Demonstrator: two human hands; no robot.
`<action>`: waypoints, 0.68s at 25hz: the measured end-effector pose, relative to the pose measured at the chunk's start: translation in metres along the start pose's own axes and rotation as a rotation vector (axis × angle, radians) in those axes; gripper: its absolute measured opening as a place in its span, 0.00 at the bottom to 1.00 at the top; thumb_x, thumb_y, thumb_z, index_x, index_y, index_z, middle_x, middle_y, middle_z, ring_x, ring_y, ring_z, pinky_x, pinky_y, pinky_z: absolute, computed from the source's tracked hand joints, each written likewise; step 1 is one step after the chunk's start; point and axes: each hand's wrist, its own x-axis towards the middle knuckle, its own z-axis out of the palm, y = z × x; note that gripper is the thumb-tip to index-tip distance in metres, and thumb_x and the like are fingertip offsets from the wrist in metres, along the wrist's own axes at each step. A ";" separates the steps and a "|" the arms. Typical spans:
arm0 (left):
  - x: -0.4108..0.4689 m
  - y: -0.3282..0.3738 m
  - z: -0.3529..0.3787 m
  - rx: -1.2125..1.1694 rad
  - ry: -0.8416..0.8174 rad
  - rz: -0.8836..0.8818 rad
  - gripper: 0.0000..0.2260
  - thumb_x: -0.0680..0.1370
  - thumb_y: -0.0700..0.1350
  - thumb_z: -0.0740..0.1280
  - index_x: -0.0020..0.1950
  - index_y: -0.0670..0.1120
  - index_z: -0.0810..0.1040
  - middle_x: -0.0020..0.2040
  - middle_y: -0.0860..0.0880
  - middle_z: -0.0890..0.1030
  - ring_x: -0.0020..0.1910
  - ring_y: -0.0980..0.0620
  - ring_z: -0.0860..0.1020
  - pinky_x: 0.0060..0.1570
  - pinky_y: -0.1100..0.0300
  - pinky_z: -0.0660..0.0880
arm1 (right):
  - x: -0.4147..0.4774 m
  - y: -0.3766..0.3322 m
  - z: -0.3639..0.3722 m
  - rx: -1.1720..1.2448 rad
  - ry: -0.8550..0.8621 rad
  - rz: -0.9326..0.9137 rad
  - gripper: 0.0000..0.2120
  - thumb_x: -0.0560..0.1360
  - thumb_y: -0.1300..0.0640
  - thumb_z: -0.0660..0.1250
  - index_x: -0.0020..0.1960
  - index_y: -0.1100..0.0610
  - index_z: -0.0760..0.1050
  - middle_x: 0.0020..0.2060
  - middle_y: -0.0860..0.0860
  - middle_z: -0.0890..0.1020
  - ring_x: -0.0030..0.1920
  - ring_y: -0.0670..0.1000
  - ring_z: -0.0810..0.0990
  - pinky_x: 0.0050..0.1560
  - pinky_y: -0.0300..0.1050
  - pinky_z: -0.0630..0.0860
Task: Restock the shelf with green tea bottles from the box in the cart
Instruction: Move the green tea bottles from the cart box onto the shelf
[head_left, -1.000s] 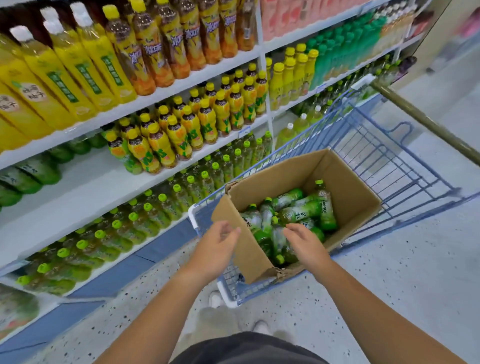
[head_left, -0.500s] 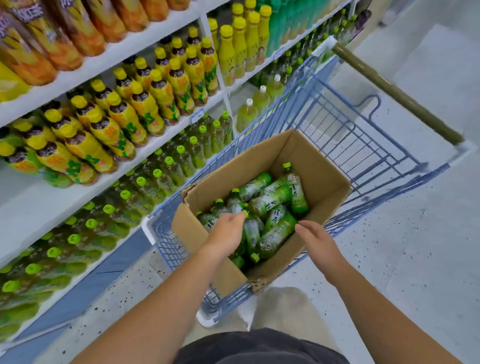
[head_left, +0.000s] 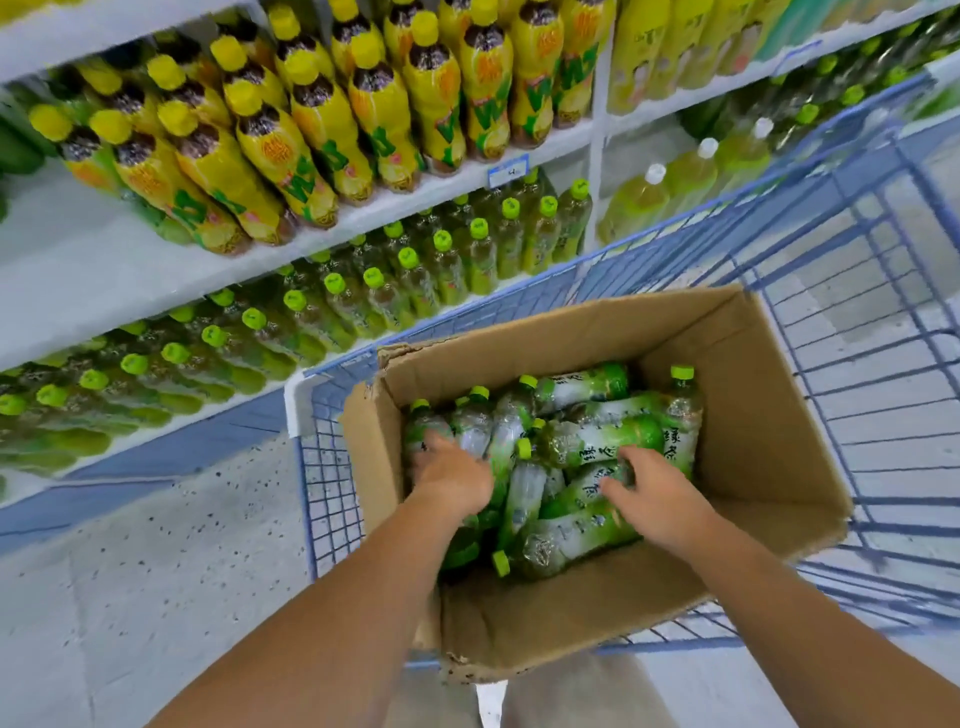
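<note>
Right hand (head_left: 657, 499) curls round one bottle (head_left: 576, 493); left hand (head_left: 454, 478) lies on another, grip unclear. Roughly ten bottles (head_left: 587, 387) lie in the one box (head_left: 753, 415) under my hands, inside the cart (head_left: 857, 364).

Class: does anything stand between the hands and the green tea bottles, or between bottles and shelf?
Nothing separates the left hand and right hand from the green-labelled plastic tea bottles; both touch them. Toward the white shelf's green-capped bottle row stand the brown cardboard box wall and the blue wire cart side.
</note>
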 end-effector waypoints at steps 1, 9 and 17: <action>0.010 0.003 0.004 0.055 0.034 -0.013 0.42 0.81 0.55 0.65 0.80 0.41 0.39 0.76 0.36 0.57 0.73 0.37 0.65 0.63 0.50 0.70 | 0.019 0.008 0.001 -0.096 0.013 -0.032 0.31 0.80 0.46 0.64 0.78 0.58 0.59 0.73 0.56 0.67 0.71 0.57 0.69 0.68 0.51 0.68; 0.036 -0.005 0.032 0.156 0.335 0.070 0.46 0.76 0.47 0.73 0.80 0.44 0.42 0.72 0.38 0.58 0.65 0.37 0.71 0.62 0.51 0.72 | 0.116 0.032 0.010 -0.731 0.036 -0.223 0.39 0.74 0.47 0.70 0.78 0.53 0.56 0.74 0.50 0.63 0.73 0.55 0.61 0.72 0.51 0.63; 0.051 -0.018 0.050 -0.191 0.366 0.023 0.51 0.72 0.54 0.76 0.81 0.43 0.43 0.73 0.38 0.62 0.72 0.36 0.63 0.70 0.46 0.63 | 0.142 0.036 0.006 -0.752 -0.096 -0.268 0.46 0.63 0.34 0.72 0.75 0.52 0.64 0.69 0.52 0.69 0.69 0.55 0.66 0.67 0.50 0.69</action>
